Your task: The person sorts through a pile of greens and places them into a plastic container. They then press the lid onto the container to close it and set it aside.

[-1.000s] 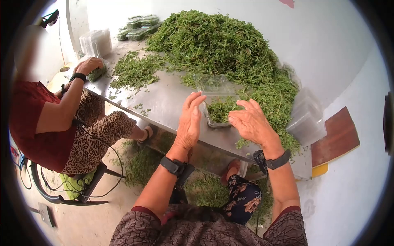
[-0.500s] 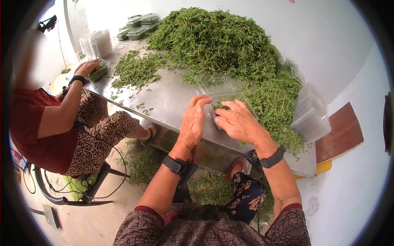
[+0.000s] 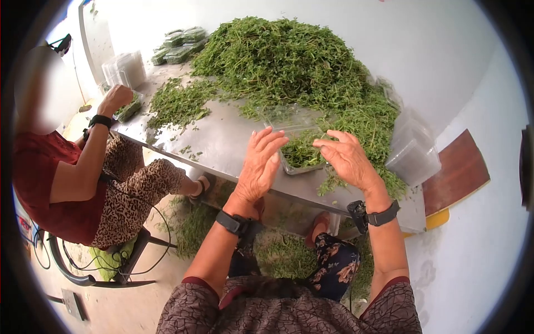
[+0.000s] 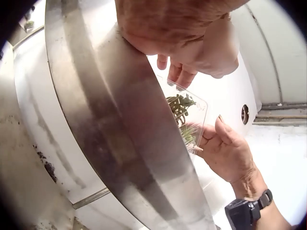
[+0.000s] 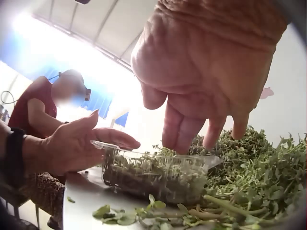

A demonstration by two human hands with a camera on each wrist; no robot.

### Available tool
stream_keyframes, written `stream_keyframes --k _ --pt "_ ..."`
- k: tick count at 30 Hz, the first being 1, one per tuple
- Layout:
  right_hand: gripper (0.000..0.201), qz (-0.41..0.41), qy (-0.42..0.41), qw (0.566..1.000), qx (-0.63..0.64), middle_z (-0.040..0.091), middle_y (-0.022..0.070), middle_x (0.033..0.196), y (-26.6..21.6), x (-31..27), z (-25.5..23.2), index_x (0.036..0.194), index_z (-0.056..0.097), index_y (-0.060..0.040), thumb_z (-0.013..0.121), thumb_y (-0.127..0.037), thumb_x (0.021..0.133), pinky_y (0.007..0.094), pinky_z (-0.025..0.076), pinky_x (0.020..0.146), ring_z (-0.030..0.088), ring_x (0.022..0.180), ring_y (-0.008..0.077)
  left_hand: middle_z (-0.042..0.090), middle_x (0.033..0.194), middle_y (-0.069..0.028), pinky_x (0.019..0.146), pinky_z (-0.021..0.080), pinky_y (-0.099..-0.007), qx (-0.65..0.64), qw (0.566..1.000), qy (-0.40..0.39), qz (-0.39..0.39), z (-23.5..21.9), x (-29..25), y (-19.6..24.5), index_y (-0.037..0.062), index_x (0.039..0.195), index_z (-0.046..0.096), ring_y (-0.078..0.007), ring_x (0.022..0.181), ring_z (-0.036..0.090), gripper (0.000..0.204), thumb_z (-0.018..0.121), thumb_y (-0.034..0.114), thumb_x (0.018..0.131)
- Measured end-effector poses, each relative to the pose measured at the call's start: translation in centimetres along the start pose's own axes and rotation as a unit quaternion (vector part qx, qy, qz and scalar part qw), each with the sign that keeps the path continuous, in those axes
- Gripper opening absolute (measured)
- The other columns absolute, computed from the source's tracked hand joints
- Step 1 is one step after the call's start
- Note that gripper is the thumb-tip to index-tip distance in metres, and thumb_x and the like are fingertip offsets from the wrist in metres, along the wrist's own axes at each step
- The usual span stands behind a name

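Observation:
A clear plastic box (image 3: 303, 170) packed with cut green sprigs (image 3: 303, 151) stands near the table's front edge, its clear lid (image 3: 292, 116) folded back behind it. My left hand (image 3: 259, 167) is at the box's left side, fingers extended, with fingertips right at the rim in the right wrist view. On the other side, my right hand (image 3: 350, 162) has its fingers stretched toward the sprigs. Seen from the right wrist, the fingers of the right hand (image 5: 206, 91) point down over the box (image 5: 153, 179). Neither hand grips anything.
A large heap of greens (image 3: 283, 61) covers the back of the metal table (image 3: 222, 139). Empty clear boxes (image 3: 414, 153) are stacked at the right; filled boxes (image 3: 178, 47) at the back left. Another person (image 3: 67, 172) sits at the left with a box.
My right hand moved left over the sprigs in the box, then back to the right side. My left hand stayed beside the box. The other person's hand rose from their box.

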State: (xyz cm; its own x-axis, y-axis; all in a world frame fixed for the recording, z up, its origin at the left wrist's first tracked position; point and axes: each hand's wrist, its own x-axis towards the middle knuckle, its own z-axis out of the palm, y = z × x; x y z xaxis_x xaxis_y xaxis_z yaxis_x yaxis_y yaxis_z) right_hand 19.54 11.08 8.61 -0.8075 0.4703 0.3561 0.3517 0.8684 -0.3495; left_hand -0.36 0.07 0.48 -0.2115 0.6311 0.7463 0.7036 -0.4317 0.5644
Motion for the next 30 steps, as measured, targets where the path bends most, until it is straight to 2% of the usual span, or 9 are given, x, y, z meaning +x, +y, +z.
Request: stream_keyframes --k 2,8,9,11,16,20,24,26,30 --pt "0.034 -0.005 0.011 1.000 0.002 0.069 0.0110 0.102 0.3 -0.5 0.4 0.109 0.068 -0.0077 0.050 -0.032 0.095 0.0492 0.028 0.108 0.048 0.121 0.0333 0.054 0.130 -0.0131 0.115 0.010 -0.0524 0.061 0.996 -0.055 0.034 0.0 0.2 0.6 0.0065 0.123 0.058 -0.0339 0.131 0.039 0.051 0.035 0.043 0.095" --pt "0.031 -0.046 0.031 0.998 -0.026 0.069 0.0081 0.102 0.8 -0.9 1.8 0.098 0.070 -0.0075 0.051 -0.031 0.093 0.0545 0.027 0.106 0.050 0.118 0.0353 0.062 0.118 -0.0102 0.115 0.007 -0.0569 0.172 0.962 -0.189 0.092 0.5 0.8 1.5 0.0076 0.117 0.062 -0.0289 0.121 0.049 0.057 0.049 0.054 0.087" --pt "0.031 -0.031 0.002 0.997 -0.069 0.068 0.0090 0.105 0.6 -0.9 2.0 0.100 0.070 -0.0077 0.051 -0.030 0.094 0.0523 0.027 0.107 0.049 0.120 0.0336 0.062 0.118 -0.0102 0.115 0.007 -0.0569 0.173 0.962 -0.189 0.094 0.6 0.9 1.6 0.0076 0.117 0.062 -0.0289 0.121 0.049 0.057 0.049 0.054 0.087" --pt "0.031 -0.016 -0.025 0.993 -0.112 0.067 0.0100 0.109 0.4 -0.7 2.1 0.101 0.070 -0.0079 0.050 -0.030 0.094 0.0501 0.027 0.107 0.047 0.121 0.0319 0.067 0.100 -0.0058 0.113 0.010 -0.0587 0.178 0.964 -0.175 0.096 0.7 1.1 1.6 0.0083 0.101 0.068 -0.0240 0.104 0.058 0.047 0.058 0.050 0.083" --pt "0.030 -0.004 -0.062 0.984 -0.169 0.068 0.0109 0.101 0.4 0.2 2.2 0.097 0.071 -0.0084 0.050 -0.029 0.092 0.0503 0.025 0.108 0.048 0.120 0.0329 0.067 0.079 -0.0048 0.113 0.012 -0.0580 0.160 0.969 -0.164 0.090 0.9 1.4 1.4 0.0080 0.086 0.070 -0.0232 0.092 0.060 0.040 0.062 0.047 0.082" --pt "0.034 -0.004 -0.013 0.994 -0.112 0.069 0.0126 0.098 1.8 -0.1 2.7 0.094 0.071 -0.0092 0.047 -0.033 0.094 0.0539 0.024 0.108 0.048 0.120 0.0346 0.065 0.070 -0.0046 0.112 0.015 -0.0565 0.163 0.969 -0.168 0.081 0.8 1.3 1.6 0.0076 0.080 0.070 -0.0232 0.088 0.060 0.039 0.062 0.045 0.083" --pt "0.030 -0.004 -0.002 0.999 -0.054 0.067 0.0110 0.110 2.2 -0.8 2.2 0.101 0.071 -0.0096 0.051 -0.029 0.093 0.0501 0.027 0.107 0.048 0.121 0.0332 0.066 0.077 -0.0054 0.112 0.016 -0.0555 0.193 0.958 -0.201 0.071 0.3 0.9 2.7 0.0066 0.082 0.069 -0.0230 0.088 0.060 0.039 0.062 0.045 0.082" --pt "0.028 -0.026 0.025 0.998 -0.041 0.066 0.0102 0.115 2.3 -1.0 1.8 0.104 0.071 -0.0095 0.052 -0.028 0.093 0.0483 0.028 0.107 0.048 0.121 0.0328 0.066 0.097 -0.0082 0.112 0.018 -0.0540 0.154 0.970 -0.139 0.125 0.3 0.0 2.0 0.0057 0.095 0.067 -0.0252 0.099 0.058 0.043 0.061 0.046 0.082" --pt "0.028 -0.015 0.080 0.997 -0.015 0.064 0.0089 0.120 2.5 -1.0 1.7 0.109 0.068 -0.0071 0.054 -0.025 0.092 0.0442 0.030 0.106 0.048 0.122 0.0328 0.060 0.118 -0.0099 0.112 0.018 -0.0532 0.141 0.976 -0.080 0.144 0.5 -0.7 1.4 0.0053 0.109 0.062 -0.0280 0.113 0.053 0.051 0.060 0.048 0.081"
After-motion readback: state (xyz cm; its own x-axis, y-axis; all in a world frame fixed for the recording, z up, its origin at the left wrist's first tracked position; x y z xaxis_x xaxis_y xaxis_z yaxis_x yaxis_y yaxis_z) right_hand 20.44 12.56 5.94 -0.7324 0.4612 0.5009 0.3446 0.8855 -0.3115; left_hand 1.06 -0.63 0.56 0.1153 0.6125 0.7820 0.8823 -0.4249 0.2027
